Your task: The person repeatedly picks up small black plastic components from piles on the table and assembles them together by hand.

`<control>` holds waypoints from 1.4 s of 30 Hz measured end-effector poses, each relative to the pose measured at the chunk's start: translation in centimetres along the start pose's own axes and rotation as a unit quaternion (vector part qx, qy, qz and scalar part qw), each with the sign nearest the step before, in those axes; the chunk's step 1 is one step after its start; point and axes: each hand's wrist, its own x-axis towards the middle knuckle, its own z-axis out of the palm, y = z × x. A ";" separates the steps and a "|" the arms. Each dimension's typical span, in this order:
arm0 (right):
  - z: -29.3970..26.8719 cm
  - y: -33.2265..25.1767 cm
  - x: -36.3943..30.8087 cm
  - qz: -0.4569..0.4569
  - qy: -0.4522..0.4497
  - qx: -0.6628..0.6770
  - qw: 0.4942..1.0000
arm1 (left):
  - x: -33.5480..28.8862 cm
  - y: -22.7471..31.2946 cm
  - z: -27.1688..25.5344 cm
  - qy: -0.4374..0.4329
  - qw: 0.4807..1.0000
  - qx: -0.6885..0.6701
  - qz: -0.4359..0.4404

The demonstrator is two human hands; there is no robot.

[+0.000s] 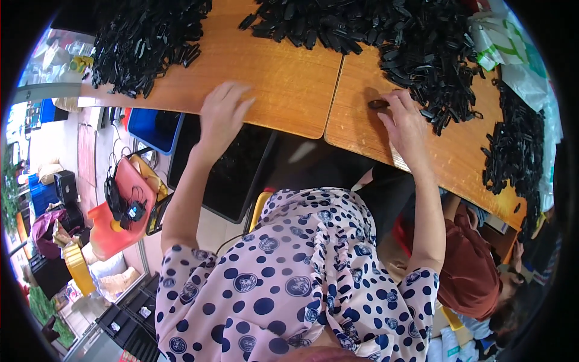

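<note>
Over the near edge of the wooden table (265, 78), my left hand (222, 117) is raised with fingers apart and nothing visible in it. Motion smears its fingertips a little. Farther right, my right hand (407, 123) pinches a small, dark, oblong plastic piece (379, 104) between thumb and fingers, just above the tabletop. Beside that hand spreads a heap of similar black pieces (428, 60), reaching back along the table's far side. Another black heap (148, 45) lies at the far left.
More black pieces (512, 145) line the table's right end, next to plastic bags (512, 48). Below the table edge at left are a blue bin (151, 130), a black tray (220, 169) and a red plastic chair (129, 205) with cables. Another person (470, 265) sits at right.
</note>
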 end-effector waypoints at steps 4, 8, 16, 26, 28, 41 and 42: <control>0.0 1.5 1.5 -0.081 -0.037 -0.173 0.981 | 9.0 1.7 5.2 0.002 0.986 0.063 0.152; -0.2 2.1 2.1 -0.074 -0.059 -0.171 0.981 | 14.4 1.0 8.5 0.007 0.948 0.191 0.256; 0.8 4.0 0.7 0.061 -0.035 0.126 0.989 | 15.4 2.0 8.7 -0.075 0.944 0.141 0.288; 1.4 2.4 -4.5 0.193 0.001 0.645 0.739 | 6.3 10.1 10.0 -0.256 0.595 -0.730 -0.219; 1.3 2.0 -5.2 0.183 0.007 0.704 0.686 | 5.1 11.4 10.5 -0.236 0.694 -0.654 -0.187; -0.2 -0.1 -7.3 0.171 0.001 0.753 0.635 | 2.3 15.3 9.1 -0.178 0.879 -0.442 0.014; -0.2 -0.1 -7.3 0.170 -0.004 0.752 0.637 | 2.2 15.3 9.1 -0.173 0.879 -0.444 0.029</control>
